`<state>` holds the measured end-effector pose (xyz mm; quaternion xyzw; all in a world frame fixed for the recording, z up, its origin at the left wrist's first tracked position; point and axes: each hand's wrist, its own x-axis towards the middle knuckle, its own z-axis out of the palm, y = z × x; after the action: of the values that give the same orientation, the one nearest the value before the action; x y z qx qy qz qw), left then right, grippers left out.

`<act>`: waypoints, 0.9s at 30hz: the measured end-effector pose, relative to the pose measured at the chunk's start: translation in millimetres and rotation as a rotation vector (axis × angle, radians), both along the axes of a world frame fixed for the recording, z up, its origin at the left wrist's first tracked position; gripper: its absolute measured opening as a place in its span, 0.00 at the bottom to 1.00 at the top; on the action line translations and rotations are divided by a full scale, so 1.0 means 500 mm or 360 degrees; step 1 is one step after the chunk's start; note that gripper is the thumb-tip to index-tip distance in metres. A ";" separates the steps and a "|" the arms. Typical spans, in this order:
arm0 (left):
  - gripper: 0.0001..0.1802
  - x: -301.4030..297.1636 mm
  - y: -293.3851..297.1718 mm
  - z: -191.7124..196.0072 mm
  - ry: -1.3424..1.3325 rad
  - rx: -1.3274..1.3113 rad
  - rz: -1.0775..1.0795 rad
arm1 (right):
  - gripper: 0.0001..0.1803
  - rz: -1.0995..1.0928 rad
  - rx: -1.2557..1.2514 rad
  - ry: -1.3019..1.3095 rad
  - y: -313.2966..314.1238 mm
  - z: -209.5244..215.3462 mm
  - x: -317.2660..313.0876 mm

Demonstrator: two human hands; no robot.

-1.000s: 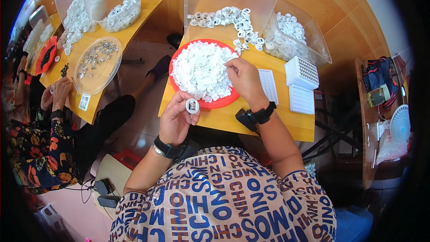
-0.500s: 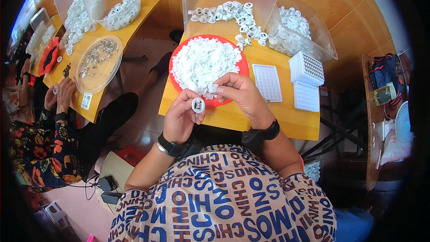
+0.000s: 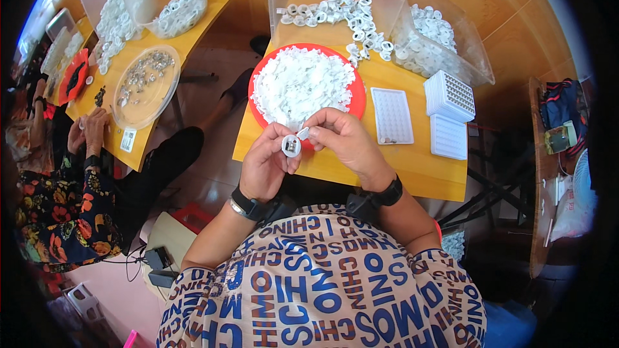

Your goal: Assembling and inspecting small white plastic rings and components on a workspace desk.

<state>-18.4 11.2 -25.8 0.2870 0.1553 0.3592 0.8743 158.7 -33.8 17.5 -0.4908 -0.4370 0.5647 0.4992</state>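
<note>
My left hand is closed on a round white plastic housing, its open face turned up with metal contacts showing inside. Between the thumb and fingers of my right hand is a small white plastic piece, right at the housing's upper edge; whether it is seated there I cannot tell. Both hands are over the near rim of a red dish, which is heaped with small white plastic pieces.
Round white housings spill from a tipped clear bin on the yellow table. Another clear bin holds more. White trays are stacked at right. At left, a co-worker's hands work beside a lid of metal parts.
My right hand has brought the small white piece from above the dish's near edge to the housing in my left hand. The whole view has shifted slightly.
</note>
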 end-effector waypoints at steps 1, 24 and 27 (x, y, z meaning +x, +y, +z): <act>0.09 0.000 0.001 -0.001 0.0018 -0.0002 0.0002 | 0.06 -0.0014 -0.0004 -0.0018 0.000 0.000 -0.002; 0.07 0.003 -0.005 0.003 0.0056 -0.0009 0.0056 | 0.03 -0.0140 0.0286 -0.0592 -0.020 0.018 -0.041; 0.07 0.003 -0.009 0.005 0.0088 0.0003 0.0073 | 0.03 -0.0188 0.0366 -0.0644 -0.022 0.014 -0.042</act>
<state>-16.8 6.6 -23.3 0.2940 0.1857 0.3713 0.8609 137.6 -44.8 24.5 -0.5585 -0.5601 0.3712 0.4864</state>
